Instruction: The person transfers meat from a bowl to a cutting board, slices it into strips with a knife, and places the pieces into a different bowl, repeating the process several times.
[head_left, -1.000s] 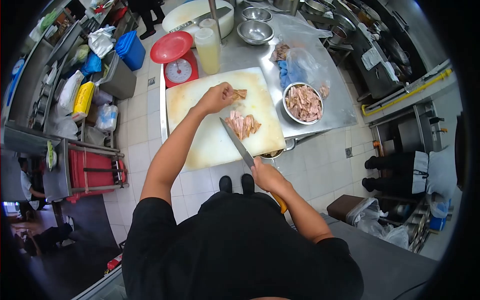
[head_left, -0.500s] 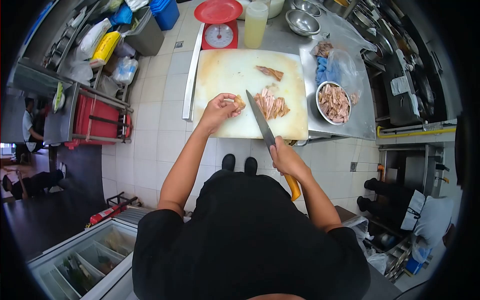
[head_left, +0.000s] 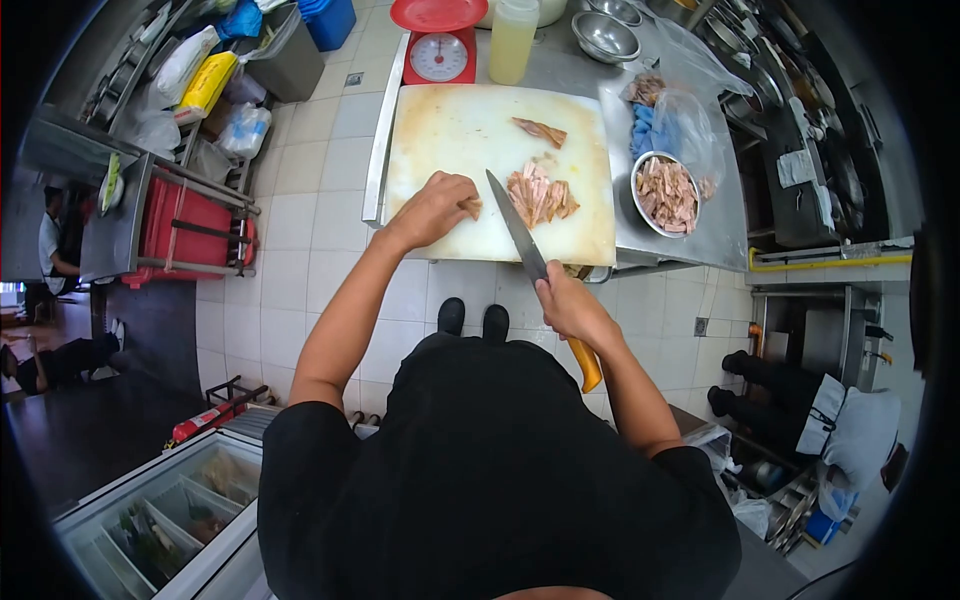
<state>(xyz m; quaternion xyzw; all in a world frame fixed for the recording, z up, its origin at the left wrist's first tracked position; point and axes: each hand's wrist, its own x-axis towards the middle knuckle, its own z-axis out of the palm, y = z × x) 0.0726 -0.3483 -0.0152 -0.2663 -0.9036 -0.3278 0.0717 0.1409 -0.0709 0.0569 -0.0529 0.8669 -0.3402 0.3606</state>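
Note:
My left hand (head_left: 440, 207) is closed on a small piece of meat (head_left: 471, 207), low over the left part of the white cutting board (head_left: 440, 125). In my right hand (head_left: 572, 300) is a large kitchen knife (head_left: 517, 226) with a yellow handle, its blade slanting up and left across the board. Right of the blade lies a pile of sliced meat (head_left: 541, 194). Farther back on the board rests a longer uncut piece of meat (head_left: 540, 131). A steel bowl (head_left: 637, 207) full of cut meat stands beside the board on the right.
Behind the board are a red scale (head_left: 438, 58), a bottle of yellowish liquid (head_left: 511, 45) and steel bowls (head_left: 605, 38). Plastic bags and a blue cloth (head_left: 652, 130) lie at right. A person (head_left: 850, 430) stands at far right; an open freezer (head_left: 170, 510) is lower left.
My left hand has turned palm-down and lowered toward the board with the meat piece. The knife stays at nearly the same slant. The whole view has shifted slightly.

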